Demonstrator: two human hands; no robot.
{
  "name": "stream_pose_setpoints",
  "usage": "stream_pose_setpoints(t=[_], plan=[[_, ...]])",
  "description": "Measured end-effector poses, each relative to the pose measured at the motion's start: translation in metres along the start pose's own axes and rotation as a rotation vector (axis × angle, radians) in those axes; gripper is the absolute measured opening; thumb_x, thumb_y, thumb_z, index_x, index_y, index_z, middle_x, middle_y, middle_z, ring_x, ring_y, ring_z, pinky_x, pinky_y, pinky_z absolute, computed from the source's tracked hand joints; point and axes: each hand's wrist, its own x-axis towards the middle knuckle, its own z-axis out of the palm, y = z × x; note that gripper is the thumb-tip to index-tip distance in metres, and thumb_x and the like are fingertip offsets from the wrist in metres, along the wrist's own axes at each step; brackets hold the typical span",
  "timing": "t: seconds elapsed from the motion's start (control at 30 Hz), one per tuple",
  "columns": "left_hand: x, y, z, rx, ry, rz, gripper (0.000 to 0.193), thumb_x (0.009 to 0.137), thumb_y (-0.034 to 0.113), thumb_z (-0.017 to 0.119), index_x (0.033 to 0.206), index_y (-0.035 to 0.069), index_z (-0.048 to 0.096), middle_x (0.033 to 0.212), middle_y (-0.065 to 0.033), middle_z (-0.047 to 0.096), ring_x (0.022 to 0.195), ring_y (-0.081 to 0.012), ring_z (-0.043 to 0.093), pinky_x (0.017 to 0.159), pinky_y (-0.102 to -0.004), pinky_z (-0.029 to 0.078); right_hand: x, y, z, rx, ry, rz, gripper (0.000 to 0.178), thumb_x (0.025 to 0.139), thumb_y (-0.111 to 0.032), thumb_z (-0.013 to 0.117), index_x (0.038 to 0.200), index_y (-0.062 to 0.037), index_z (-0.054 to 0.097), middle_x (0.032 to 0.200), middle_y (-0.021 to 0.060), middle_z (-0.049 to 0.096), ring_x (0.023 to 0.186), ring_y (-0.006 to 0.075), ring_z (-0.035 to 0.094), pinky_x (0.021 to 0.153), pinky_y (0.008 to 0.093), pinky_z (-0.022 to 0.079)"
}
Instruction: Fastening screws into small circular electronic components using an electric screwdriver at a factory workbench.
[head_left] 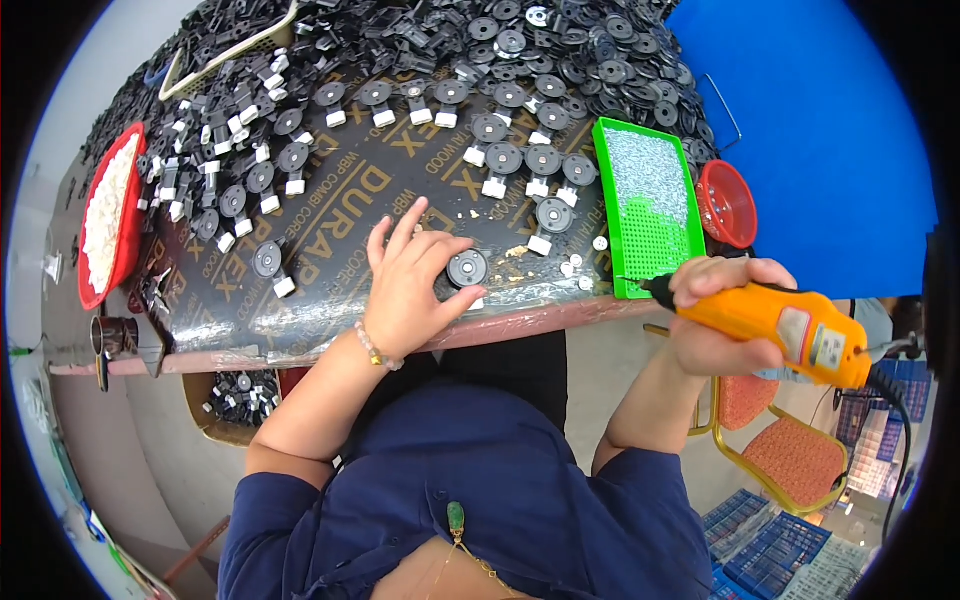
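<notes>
My right hand (722, 310) is wrapped around an orange electric screwdriver (775, 322). Its black nose and thin bit point left, over the near edge of a green perforated tray (607, 215) holding a mass of small silvery screws (648, 175). At the table's near edge, my left hand (412, 290) has thumb and index finger around a black plastic part with a round disc (467, 268); its other fingers stretch out above the tabletop. A white block shows partly beneath that disc. Similar black disc parts with white blocks (543, 160) stand in loose rows beyond my hands.
Black plastic parts (610, 60) are heaped along the far side. A red basket of white pieces (110, 215) stands at left, a red bowl (728, 205) right of the tray. Small white round pieces (572, 268) lie near the tray. The screwdriver's black cord (893, 395) hangs at right.
</notes>
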Motion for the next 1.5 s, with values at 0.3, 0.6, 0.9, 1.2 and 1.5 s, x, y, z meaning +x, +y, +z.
stream_pose_setpoints(t=[0.3,0.6,0.9,1.2,1.5], plan=[[0.001,-0.003,-0.002,-0.031,-0.026,0.01,0.052,0.074,0.035,0.087,0.12,0.017,0.072,0.114,-0.0022,0.069,0.145,-0.0318,0.042,0.118,-0.0587,0.017,-0.03,0.027,0.104,0.358,-0.242,0.341,0.088,0.082,-0.082,0.057,0.122,-0.0053,0.044,0.08,0.0133,0.067,0.061,0.0214,0.063,0.061,0.0363,0.055],[-0.001,-0.004,0.0,-0.046,-0.003,0.021,0.051,0.073,0.033,0.088,0.119,0.018,0.071,0.113,-0.0018,0.068,0.144,-0.0316,0.043,0.118,-0.0608,0.018,-0.035,0.04,0.113,0.323,-0.264,0.386,0.083,0.084,-0.078,0.06,0.121,-0.0057,0.044,0.078,0.0132,0.067,0.061,0.0206,0.064,0.062,0.0351,0.056],[-0.002,-0.004,0.002,-0.051,0.009,0.015,0.052,0.073,0.033,0.088,0.119,0.017,0.071,0.113,-0.0016,0.068,0.144,-0.0312,0.043,0.118,-0.0608,0.019,-0.037,0.04,0.117,0.32,-0.265,0.416,0.083,0.083,-0.078,0.063,0.119,-0.0056,0.045,0.077,0.0131,0.067,0.06,0.0202,0.064,0.061,0.034,0.055],[-0.002,-0.001,0.001,-0.041,0.039,0.051,0.047,0.075,0.03,0.085,0.116,0.013,0.071,0.107,-0.0046,0.066,0.138,-0.029,0.05,0.116,-0.0579,0.025,-0.038,0.036,0.129,0.333,-0.322,0.533,0.076,0.081,-0.071,0.073,0.108,-0.0039,0.051,0.077,0.0138,0.066,0.062,0.0209,0.065,0.056,0.0287,0.055],[-0.022,-0.015,-0.04,0.136,0.034,-0.022,0.047,0.073,0.034,0.087,0.113,0.013,0.072,0.118,-0.0055,0.065,0.148,-0.0352,0.037,0.119,-0.0646,0.016,0.0,0.035,0.112,0.599,-0.333,0.244,0.095,0.084,-0.084,0.055,0.136,-0.0046,0.047,0.075,0.0083,0.066,0.052,0.0143,0.055,0.048,0.0274,0.045]])
